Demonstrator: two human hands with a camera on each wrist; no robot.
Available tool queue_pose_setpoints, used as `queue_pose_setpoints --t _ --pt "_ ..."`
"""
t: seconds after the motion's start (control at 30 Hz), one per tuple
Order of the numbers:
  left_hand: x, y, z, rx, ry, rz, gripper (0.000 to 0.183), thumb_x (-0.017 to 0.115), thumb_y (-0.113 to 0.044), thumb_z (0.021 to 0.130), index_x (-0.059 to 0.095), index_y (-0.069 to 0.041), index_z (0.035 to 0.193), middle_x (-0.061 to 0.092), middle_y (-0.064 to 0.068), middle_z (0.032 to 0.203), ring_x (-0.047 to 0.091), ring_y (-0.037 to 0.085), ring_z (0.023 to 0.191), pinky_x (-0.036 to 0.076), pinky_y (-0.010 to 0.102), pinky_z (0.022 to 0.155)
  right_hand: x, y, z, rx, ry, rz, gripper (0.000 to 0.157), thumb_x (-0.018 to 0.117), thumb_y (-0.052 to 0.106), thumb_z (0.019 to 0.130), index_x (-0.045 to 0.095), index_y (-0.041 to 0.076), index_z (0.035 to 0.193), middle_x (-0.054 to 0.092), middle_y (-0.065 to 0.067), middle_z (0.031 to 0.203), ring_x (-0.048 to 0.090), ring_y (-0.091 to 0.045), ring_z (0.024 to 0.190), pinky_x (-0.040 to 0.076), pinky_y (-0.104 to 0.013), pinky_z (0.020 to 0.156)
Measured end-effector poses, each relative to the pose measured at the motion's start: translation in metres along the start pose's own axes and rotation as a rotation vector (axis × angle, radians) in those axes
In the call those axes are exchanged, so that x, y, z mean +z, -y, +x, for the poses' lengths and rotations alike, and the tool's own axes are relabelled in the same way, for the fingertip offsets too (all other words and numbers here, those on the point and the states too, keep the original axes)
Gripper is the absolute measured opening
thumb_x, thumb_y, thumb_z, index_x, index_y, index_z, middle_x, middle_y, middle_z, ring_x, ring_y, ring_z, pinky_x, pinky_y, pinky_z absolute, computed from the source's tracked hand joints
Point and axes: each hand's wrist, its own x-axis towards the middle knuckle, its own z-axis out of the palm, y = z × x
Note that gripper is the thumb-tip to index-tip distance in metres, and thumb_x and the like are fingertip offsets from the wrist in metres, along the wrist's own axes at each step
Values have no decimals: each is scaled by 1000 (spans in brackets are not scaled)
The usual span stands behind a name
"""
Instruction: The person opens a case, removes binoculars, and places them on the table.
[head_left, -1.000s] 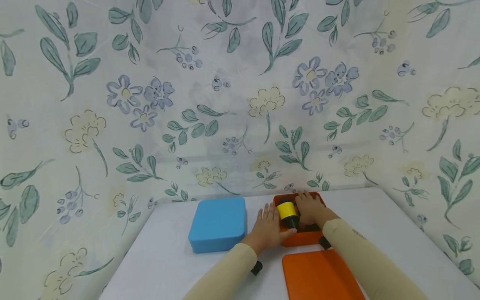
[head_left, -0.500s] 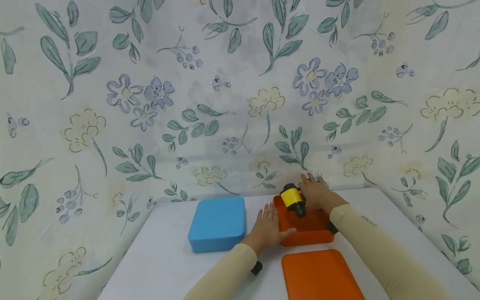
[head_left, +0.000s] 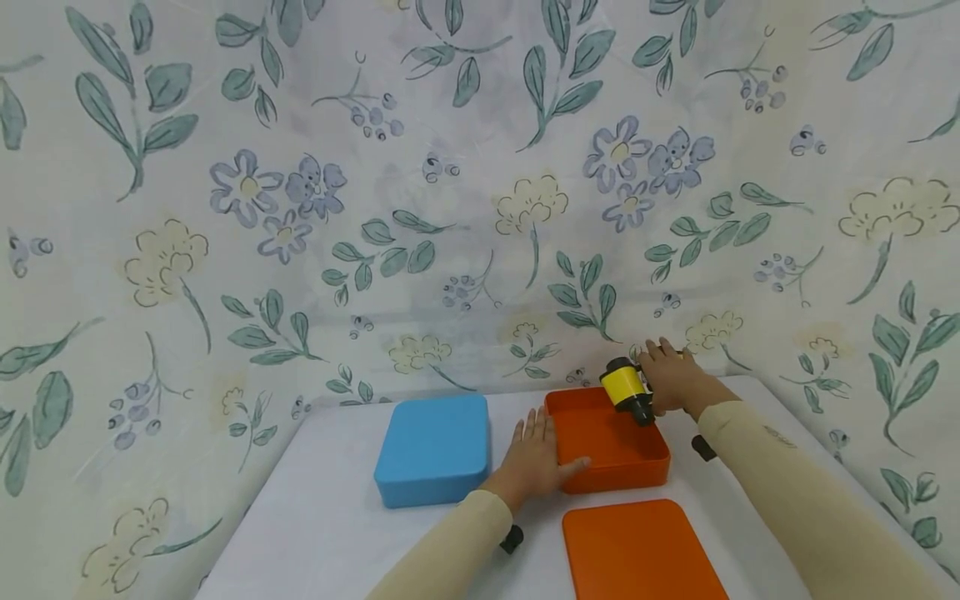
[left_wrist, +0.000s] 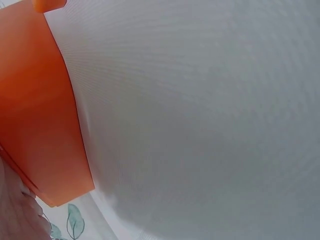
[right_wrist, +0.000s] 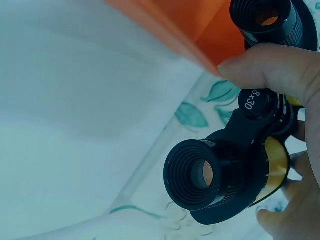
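Black and yellow binoculars [right_wrist: 240, 170], marked 8x30, are gripped in my right hand [head_left: 675, 379], the thumb over the middle and fingers wrapped round the far side. In the head view they hang over the right rear corner of an orange box [head_left: 611, 475], which has no lid on it. My left hand [head_left: 528, 462] lies with straight fingers along the left wall of that box, thumb over its front rim. In the left wrist view the box's orange side wall [left_wrist: 40, 100] shows, with the fingers at lower left.
A flat orange lid [head_left: 637, 550] lies on the white table [head_left: 322, 500] in front of the box. Left of my left hand is a closed blue box [head_left: 435, 450]. A floral backdrop [head_left: 465, 208] stands directly behind the table.
My right hand has lifted the binoculars out of the orange box and carried them up and right. The left hand stays at the box's left side.
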Motion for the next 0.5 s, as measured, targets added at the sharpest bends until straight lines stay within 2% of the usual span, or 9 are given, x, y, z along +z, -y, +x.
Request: queue_pose_setpoints --t 0.5 --pt "2 2 0 23 -13 26 108 29 -82 85 17 0 154 8 14 161 4 30 147 4 48 116 14 -43 -15 27 -10 25 91 91 18 61 44 -12 133 30 -38 145 22 -55 135 21 -67 105"
